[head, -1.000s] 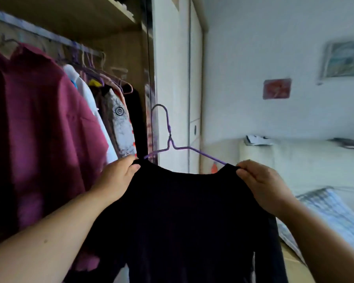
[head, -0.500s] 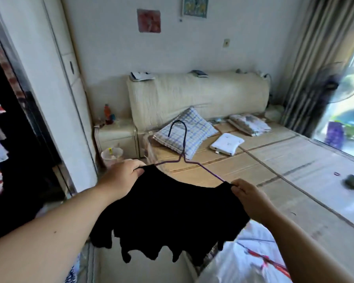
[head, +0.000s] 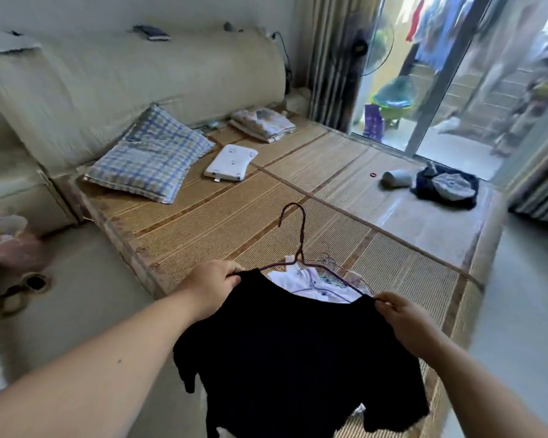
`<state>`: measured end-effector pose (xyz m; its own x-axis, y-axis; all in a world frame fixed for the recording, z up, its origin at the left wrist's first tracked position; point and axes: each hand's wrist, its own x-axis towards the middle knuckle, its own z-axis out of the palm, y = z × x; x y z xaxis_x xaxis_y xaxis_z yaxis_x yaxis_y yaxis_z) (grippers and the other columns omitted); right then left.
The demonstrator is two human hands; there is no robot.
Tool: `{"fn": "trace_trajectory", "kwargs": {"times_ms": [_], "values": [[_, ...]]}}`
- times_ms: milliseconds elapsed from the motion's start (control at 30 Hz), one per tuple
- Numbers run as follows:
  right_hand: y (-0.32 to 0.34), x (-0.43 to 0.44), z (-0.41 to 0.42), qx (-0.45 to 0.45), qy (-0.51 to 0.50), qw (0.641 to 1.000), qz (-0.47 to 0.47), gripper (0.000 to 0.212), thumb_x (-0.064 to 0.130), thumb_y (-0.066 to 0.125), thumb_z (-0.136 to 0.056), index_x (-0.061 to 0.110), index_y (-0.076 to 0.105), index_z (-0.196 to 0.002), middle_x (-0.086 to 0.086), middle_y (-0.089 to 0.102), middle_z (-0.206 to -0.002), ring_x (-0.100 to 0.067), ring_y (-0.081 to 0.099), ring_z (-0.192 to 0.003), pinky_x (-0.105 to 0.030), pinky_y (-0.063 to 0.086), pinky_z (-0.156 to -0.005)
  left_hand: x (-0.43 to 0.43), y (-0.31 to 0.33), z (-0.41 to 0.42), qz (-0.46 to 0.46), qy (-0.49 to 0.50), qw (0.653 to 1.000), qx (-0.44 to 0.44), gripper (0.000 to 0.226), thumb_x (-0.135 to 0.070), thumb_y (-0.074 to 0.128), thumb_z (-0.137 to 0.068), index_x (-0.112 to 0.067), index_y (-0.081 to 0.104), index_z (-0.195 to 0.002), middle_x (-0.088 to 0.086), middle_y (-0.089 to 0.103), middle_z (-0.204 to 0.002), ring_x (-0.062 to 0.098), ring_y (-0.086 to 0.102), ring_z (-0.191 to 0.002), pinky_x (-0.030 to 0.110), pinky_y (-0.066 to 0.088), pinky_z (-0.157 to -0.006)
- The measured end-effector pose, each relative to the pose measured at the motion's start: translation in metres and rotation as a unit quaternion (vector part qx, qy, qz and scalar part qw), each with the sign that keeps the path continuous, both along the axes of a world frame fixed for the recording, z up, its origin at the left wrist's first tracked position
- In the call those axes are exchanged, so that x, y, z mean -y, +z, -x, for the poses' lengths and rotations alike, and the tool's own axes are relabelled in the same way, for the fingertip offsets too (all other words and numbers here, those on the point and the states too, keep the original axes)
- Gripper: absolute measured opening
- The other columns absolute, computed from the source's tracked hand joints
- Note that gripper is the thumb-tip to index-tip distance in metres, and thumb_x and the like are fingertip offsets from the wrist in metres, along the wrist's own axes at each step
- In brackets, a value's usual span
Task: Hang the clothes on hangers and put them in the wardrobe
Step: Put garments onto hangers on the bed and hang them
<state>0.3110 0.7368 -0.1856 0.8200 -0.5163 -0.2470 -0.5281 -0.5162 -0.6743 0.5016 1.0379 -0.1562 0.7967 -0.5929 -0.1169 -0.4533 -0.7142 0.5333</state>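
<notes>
A black shirt (head: 298,349) hangs on a purple wire hanger (head: 301,238), held out over the near edge of the bed. My left hand (head: 212,286) grips the shirt's left shoulder together with the hanger end. My right hand (head: 402,314) pinches the right shoulder. The hanger's hook points up and away from me. Under the shirt's neckline lies a white garment (head: 310,282) with a few more wire hangers (head: 332,260) on the bed mat. The wardrobe is out of view.
The bed's bamboo mat (head: 234,216) carries a checked pillow (head: 149,156), a white flat device (head: 230,162), folded cloth (head: 263,123), and a dark clothes pile (head: 445,188) at the far right. A padded headboard (head: 124,83) stands behind. A glass door (head: 440,74) is at right.
The view swung from the open wardrobe to the right and down onto the bed. Both hands kept hold of the black shirt on its hanger and carried it over the bed's edge.
</notes>
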Motion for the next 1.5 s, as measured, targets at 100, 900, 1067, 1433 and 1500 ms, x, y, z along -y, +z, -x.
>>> {"fn": "trace_trajectory", "kwargs": {"times_ms": [100,900,1067,1433,1500], "values": [[-0.029,0.040,-0.014,-0.034,-0.009,0.999,-0.005,0.018,0.025,0.052,-0.094,0.032,0.058,-0.078,0.006,0.063,-0.070,-0.010,0.056,-0.061,-0.023,0.037,-0.053,0.051,-0.026,-0.016,-0.027,0.004,1.000,-0.008,0.019,-0.027,0.052,-0.091,-0.032,0.065,-0.104,-0.009,0.066,-0.100,0.015,0.059,-0.096,0.026,0.041,-0.073],[-0.138,0.092,-0.181,-0.169,0.176,0.968,0.058,0.053,0.020,0.041,-0.095,0.027,0.027,-0.145,-0.005,0.039,-0.145,-0.025,0.042,-0.129,-0.036,0.038,-0.099,0.137,-0.122,-0.077,-0.139,0.113,0.978,-0.103,0.059,-0.031,0.053,-0.088,-0.030,0.034,-0.144,-0.002,0.028,-0.151,0.019,0.030,-0.136,0.035,0.030,-0.111],[-0.062,-0.021,-0.233,-0.033,0.368,0.924,0.097,0.051,0.029,0.046,-0.093,0.032,0.033,-0.142,0.003,0.038,-0.144,-0.020,0.041,-0.127,-0.033,0.038,-0.098,0.085,-0.051,-0.064,-0.127,0.130,0.983,-0.036,0.059,-0.033,0.053,-0.089,-0.036,0.032,-0.144,-0.005,0.023,-0.154,0.020,0.036,-0.134,0.037,0.033,-0.108],[0.111,-0.310,-0.255,0.223,0.588,0.763,0.150,0.061,0.044,0.053,-0.088,0.037,0.026,-0.142,0.003,0.038,-0.143,-0.023,0.043,-0.127,-0.039,0.040,-0.102,-0.170,0.109,0.019,-0.193,0.314,0.904,0.217,0.066,-0.040,0.054,-0.080,-0.031,0.033,-0.142,-0.003,0.033,-0.149,0.018,0.035,-0.134,0.031,0.031,-0.110],[0.133,-0.361,-0.247,0.253,0.613,0.732,0.158,0.060,0.043,0.052,-0.087,0.039,0.027,-0.141,0.006,0.036,-0.144,-0.022,0.041,-0.129,-0.039,0.037,-0.104,-0.218,0.134,0.043,-0.219,0.354,0.878,0.239,0.065,-0.040,0.054,-0.081,-0.031,0.034,-0.142,-0.003,0.033,-0.149,0.018,0.034,-0.135,0.031,0.031,-0.110]]}}
